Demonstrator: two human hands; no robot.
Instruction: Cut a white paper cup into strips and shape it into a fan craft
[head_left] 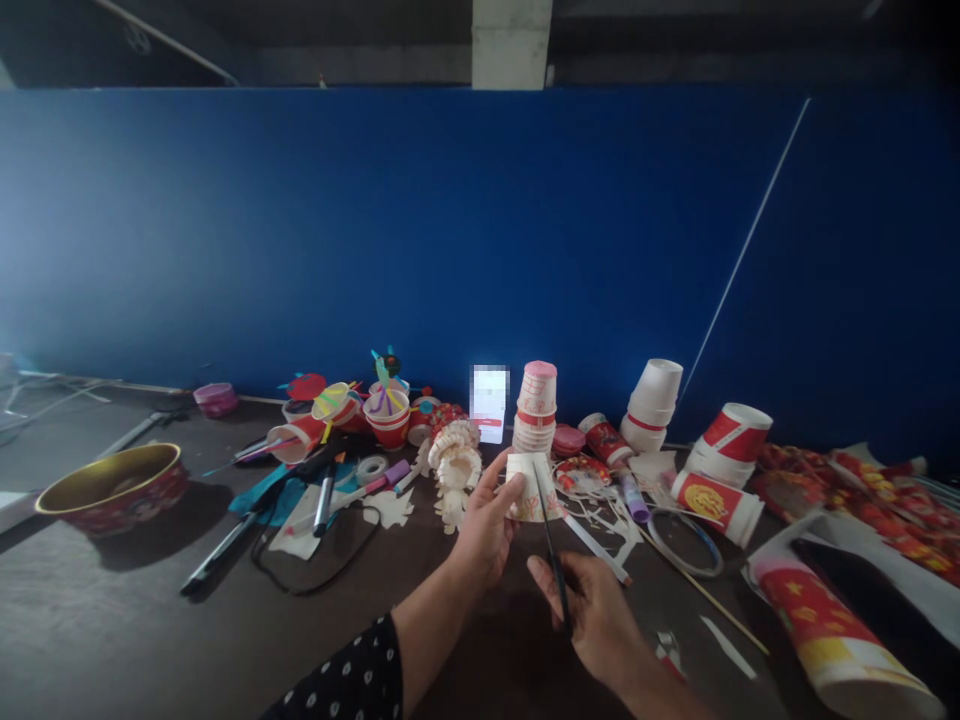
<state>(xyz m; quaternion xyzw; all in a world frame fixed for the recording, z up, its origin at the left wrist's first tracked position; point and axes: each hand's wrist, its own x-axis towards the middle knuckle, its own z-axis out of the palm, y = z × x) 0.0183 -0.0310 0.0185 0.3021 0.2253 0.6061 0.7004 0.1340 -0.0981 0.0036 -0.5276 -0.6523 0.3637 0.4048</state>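
Near the middle of the table, my left hand (487,525) is closed around a white paper cup (521,490) with reddish line drawings on its side. Its thumb lies across the cup's wall. Just to the right and lower, my right hand (592,610) grips black scissors (556,570), seen almost edge-on. Their thin blades point up and overlap the cup in view; whether they cut into it, I cannot tell. Behind the cup stands a stack of paper cups (535,405) with a pink top and similar drawings.
White paper cut into strips (457,470) lies left of my hands. Farther left are markers (325,497), decorated cups (388,415) and a gold-rimmed bowl (116,490). A phone (489,405) leans at the blue partition (375,230). Rightward are tape (686,540) and a red cup (832,630).
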